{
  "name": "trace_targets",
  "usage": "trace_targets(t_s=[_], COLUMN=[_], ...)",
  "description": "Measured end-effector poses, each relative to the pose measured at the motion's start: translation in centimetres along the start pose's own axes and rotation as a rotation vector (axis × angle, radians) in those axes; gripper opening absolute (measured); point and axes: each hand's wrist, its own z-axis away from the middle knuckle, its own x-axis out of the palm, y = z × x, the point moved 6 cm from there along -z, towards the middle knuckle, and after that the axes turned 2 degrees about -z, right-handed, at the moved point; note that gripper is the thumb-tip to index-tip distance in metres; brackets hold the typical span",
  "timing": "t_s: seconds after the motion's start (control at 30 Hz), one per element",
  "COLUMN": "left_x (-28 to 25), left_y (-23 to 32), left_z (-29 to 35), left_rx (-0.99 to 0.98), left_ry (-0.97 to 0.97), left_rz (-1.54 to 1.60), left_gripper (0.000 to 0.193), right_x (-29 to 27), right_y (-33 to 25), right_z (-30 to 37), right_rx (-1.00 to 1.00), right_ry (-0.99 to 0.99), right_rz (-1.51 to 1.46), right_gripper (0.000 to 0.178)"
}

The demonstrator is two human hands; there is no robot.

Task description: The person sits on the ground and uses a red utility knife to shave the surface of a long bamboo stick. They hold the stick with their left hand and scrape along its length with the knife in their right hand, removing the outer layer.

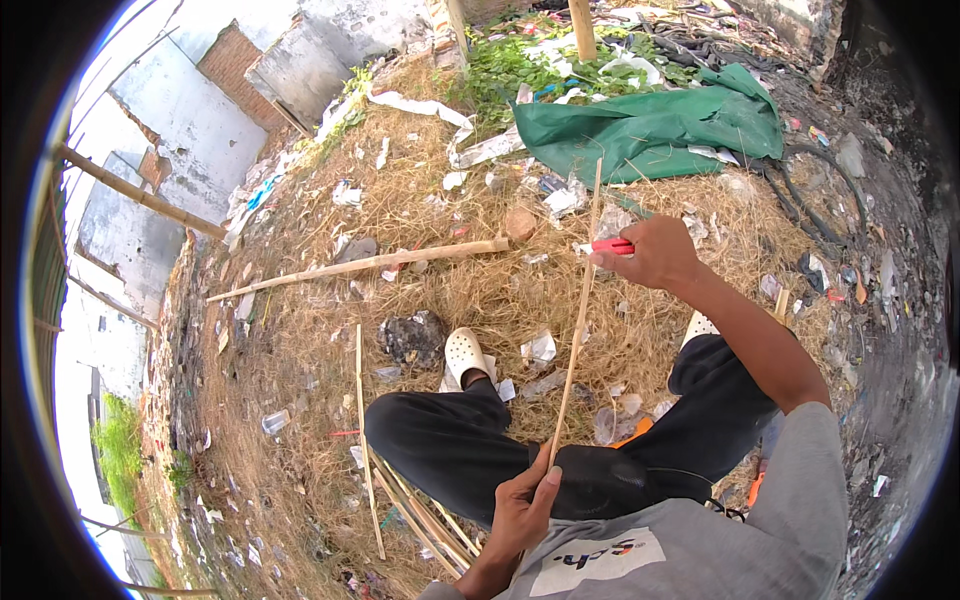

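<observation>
A long, thin bamboo strip (575, 360) slants up in front of me, its near end at my lap. My left hand (524, 512) is closed round that near end, thumb along the strip. Farther up, my right hand (655, 253) grips a red utility knife (611, 246). The knife's pale tip lies against the strip below its far end; the exact contact is too small to make out. Beside my left leg lie several more bamboo strips (415, 510), with another thin strip (360, 420) on the dry grass next to them.
Beyond my left foot lies a thicker bamboo piece (370, 264). A dark lump (413, 338) sits beside my cream clog (464, 352). A green tarp (650, 130) spreads across the far ground, with a black hose (840, 175) to its right. Litter dots the dry grass.
</observation>
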Motion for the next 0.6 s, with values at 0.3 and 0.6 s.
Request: trace_targets(t_s=[0.3,0.6], left_x=[0.2,-0.5], left_y=[-0.4,0.4], left_z=[0.4,-0.1], left_rx=[0.03,0.035], left_ry=[-0.003,0.01], left_rz=[0.007,0.008], left_gripper=[0.044,0.044], right_x=[-0.1,0.8], right_y=[2.4,-3.9], right_z=[-1.0,2.7], right_rx=[0.083,-0.197], right_ry=[0.036,-0.01], right_rz=[0.028,-0.109], right_gripper=[0.067,0.067])
